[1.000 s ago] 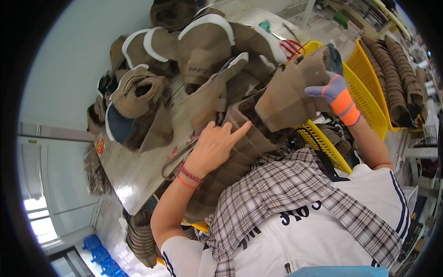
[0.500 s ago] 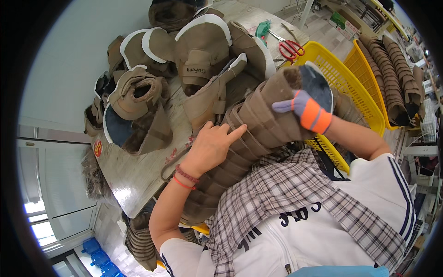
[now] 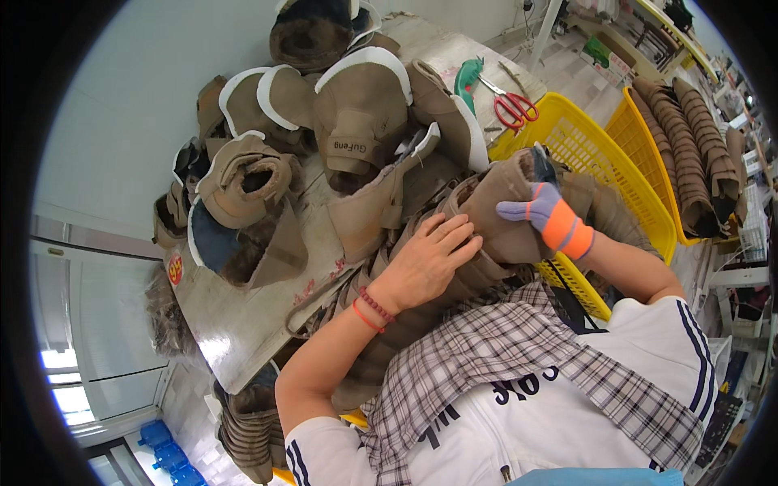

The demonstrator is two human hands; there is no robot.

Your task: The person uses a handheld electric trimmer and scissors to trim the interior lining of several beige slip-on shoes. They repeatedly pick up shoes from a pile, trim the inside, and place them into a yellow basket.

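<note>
A long stack of nested brown fleece-lined shoe uppers (image 3: 371, 348) lies slantwise between my body and the table (image 3: 231, 324). My left hand (image 3: 429, 263) rests on it near its upper end, bare, with fingers spread over the outer faces. At that end my right hand (image 3: 551, 215), in a purple and orange glove, grips the endmost shoe upper (image 3: 504, 193). Its thumb side lies along the outside; the other fingers are mostly hidden. More loose brown uppers with white edges, such as a strapped shoe upper (image 3: 356, 121), crowd the table beyond my hands.
Red-handled scissors (image 3: 515, 109) and a green tool (image 3: 468, 79) lie at the far table edge. A yellow basket (image 3: 575, 121) stands right of the table, and a second yellow crate (image 3: 640, 138) holds rolled stacks. Another stack of uppers (image 3: 247, 429) is at lower left.
My left hand has moved up and right along the stack, closer to my right hand. The right hand keeps its grip on the end. The whole view has shifted slightly.
</note>
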